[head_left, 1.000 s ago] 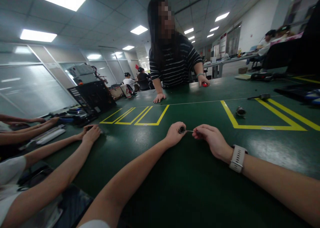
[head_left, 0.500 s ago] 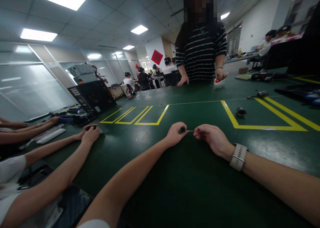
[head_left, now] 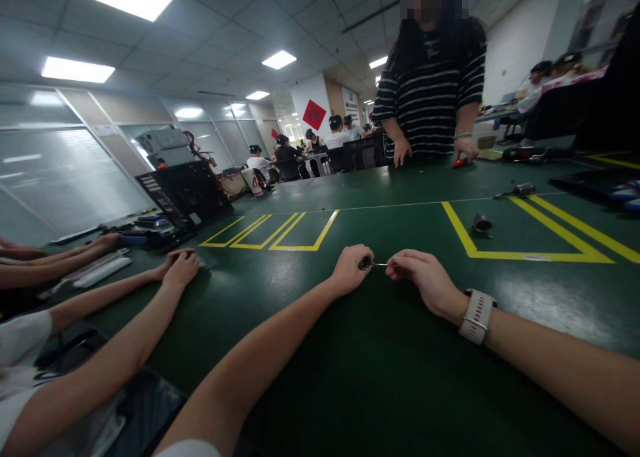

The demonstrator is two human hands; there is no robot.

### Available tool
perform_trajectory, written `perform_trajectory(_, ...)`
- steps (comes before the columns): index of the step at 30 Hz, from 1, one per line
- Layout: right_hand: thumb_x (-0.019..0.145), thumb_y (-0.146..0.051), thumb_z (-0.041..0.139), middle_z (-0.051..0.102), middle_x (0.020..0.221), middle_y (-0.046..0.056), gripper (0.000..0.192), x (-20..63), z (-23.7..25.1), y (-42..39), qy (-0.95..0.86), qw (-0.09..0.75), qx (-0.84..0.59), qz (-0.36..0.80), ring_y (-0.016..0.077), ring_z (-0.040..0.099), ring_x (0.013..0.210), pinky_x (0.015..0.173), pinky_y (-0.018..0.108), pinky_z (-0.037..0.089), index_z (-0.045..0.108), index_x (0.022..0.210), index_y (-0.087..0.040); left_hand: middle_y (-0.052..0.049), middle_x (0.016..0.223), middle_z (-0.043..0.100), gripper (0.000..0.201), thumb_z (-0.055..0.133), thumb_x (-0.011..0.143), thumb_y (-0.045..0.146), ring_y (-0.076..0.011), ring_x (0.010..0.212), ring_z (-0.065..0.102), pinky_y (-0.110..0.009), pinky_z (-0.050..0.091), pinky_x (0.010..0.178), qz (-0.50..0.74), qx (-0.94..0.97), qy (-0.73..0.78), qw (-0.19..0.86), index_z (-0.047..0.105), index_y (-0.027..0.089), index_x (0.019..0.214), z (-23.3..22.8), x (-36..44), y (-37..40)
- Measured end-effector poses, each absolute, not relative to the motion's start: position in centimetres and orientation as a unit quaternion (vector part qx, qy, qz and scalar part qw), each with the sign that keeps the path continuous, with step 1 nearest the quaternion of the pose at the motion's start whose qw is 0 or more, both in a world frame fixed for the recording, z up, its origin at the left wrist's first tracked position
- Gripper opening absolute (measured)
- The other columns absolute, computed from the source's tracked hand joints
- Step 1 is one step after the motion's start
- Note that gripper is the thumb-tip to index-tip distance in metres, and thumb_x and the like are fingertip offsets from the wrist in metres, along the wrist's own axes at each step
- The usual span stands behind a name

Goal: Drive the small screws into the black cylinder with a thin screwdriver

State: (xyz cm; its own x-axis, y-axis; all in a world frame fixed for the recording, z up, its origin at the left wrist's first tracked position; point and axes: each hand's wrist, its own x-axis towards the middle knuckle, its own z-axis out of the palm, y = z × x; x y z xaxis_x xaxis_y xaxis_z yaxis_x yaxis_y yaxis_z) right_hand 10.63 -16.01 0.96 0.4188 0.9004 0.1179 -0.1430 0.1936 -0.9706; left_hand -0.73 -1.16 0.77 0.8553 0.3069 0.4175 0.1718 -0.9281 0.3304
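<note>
My left hand is closed around a small dark cylindrical metal part, its round open end facing me. Between the fingertips of my right hand is a thin metal rod-like tool; its handle is hidden in the hand. The rod's far end meets the rim or opening of the cylindrical part, and I cannot tell how deep it goes. Both hands are just above the green table. A similar dark metal part lies inside a yellow taped outline to the right.
A screwdriver-like tool lies at the right. Across the table stands a person in a striped top, one hand by a red-handled object. Co-workers' hands rest at the left, near a black computer case.
The person across the table has shifted right, and the red-handled object is now lower, at the tabletop. My right hand has moved slightly left, and the cylindrical part is turned a little.
</note>
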Motion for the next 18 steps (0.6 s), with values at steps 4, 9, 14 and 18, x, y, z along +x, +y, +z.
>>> perform_trajectory(4,0.075,-0.03,0.058,0.065,0.075,0.006,0.017,11.47,0.46,-15.72,-0.326,0.689,-0.472,0.442,0.0171,0.059,0.07,0.069,0.034,0.045,0.065,0.074,-0.016,0.0,0.07,0.054,0.006,0.058,0.072,0.018,-0.0123,0.067,0.049,-0.025,0.038,0.065,0.251,0.941,0.112,0.196,0.054,0.016,0.068,0.69,-0.82,-1.02)
perform_trajectory(9,0.076,-0.028,0.057,0.065,0.075,0.006,0.015,11.49,0.55,-15.71,-0.306,0.693,-0.466,0.457,0.0171,0.059,0.07,0.069,0.033,0.045,0.066,0.075,-0.016,0.001,0.069,0.052,0.012,0.059,0.072,0.024,-0.0116,0.066,0.049,-0.024,0.039,0.063,0.265,0.925,0.112,0.247,0.052,0.015,0.068,0.57,-0.8,-0.87)
perform_trajectory(14,0.077,-0.028,0.056,0.064,0.074,0.005,0.016,10.91,0.99,-15.94,-0.321,0.693,-0.48,0.431,0.0167,0.057,0.071,0.069,0.033,0.044,0.065,0.074,-0.016,0.001,0.068,0.052,0.011,0.059,0.073,0.022,-0.0109,0.064,0.048,-0.023,0.038,0.062,0.275,0.93,0.099,0.223,0.052,0.015,0.067,0.57,-0.69,-0.85)
perform_trajectory(18,0.078,-0.027,0.055,0.064,0.074,0.004,0.015,10.78,1.29,-16.14,-0.334,0.684,-0.486,0.43,0.0162,0.057,0.071,0.07,0.032,0.043,0.065,0.074,-0.016,0.001,0.067,0.052,0.011,0.059,0.072,0.02,-0.0114,0.064,0.048,-0.024,0.038,0.063,0.262,0.94,0.107,0.191,0.053,0.015,0.066,0.67,-0.69,-0.88)
